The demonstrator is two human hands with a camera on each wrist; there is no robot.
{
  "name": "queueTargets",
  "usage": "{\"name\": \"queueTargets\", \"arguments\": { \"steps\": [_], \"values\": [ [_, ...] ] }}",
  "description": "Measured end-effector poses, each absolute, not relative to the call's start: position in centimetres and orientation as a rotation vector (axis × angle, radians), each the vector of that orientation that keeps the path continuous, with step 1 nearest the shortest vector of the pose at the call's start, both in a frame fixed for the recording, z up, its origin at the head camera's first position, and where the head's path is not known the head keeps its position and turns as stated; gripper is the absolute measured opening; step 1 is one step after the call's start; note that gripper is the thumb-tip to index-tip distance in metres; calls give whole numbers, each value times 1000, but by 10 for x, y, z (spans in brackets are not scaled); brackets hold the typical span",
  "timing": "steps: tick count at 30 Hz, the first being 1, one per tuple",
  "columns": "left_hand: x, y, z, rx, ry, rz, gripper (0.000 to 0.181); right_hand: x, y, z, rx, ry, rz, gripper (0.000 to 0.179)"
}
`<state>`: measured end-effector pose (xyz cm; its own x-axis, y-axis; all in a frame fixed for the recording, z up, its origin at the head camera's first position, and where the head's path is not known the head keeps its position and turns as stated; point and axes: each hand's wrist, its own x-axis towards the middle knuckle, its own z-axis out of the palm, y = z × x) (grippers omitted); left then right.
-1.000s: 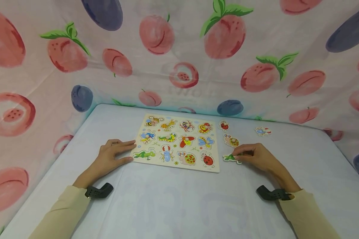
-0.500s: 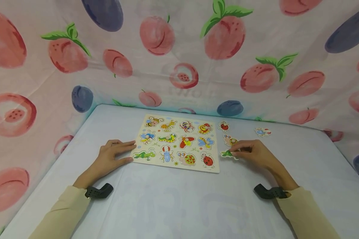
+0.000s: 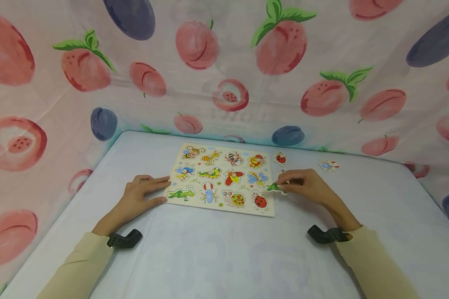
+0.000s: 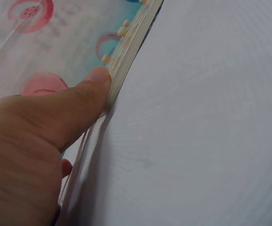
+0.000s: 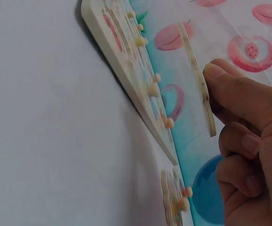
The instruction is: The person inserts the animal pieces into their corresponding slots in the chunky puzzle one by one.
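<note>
Fruit-print cloth (image 3: 228, 50) backs the pale table (image 3: 224, 265), where the board (image 3: 221, 187) lies. The left hand (image 3: 144, 193), fingers fairly straight, touches its left edge; slackening there could let it slide. The right hand (image 3: 304, 187) pinches the green piece (image 3: 272, 187), raised by the board's right edge; a loose pinch could drop it, or a low pass snag the knobs (image 5: 153, 90).

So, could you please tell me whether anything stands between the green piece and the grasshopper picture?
Nothing visible does: the right hand holds the green piece up, and nothing stands up along the bottom row of the board to the grasshopper picture. The left hand is beside that picture, not over it.
</note>
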<state>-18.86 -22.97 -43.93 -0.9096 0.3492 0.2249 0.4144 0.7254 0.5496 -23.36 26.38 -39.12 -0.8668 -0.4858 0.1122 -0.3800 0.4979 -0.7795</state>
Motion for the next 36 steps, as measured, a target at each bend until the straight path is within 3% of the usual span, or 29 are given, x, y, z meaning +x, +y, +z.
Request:
{"name": "queueTargets", "arguments": {
  "steps": [36],
  "values": [
    [-188,-229,-438,-618,-2826,-946,53,-234,169,-358,-916,2461,-1394,16]
  ]
}}
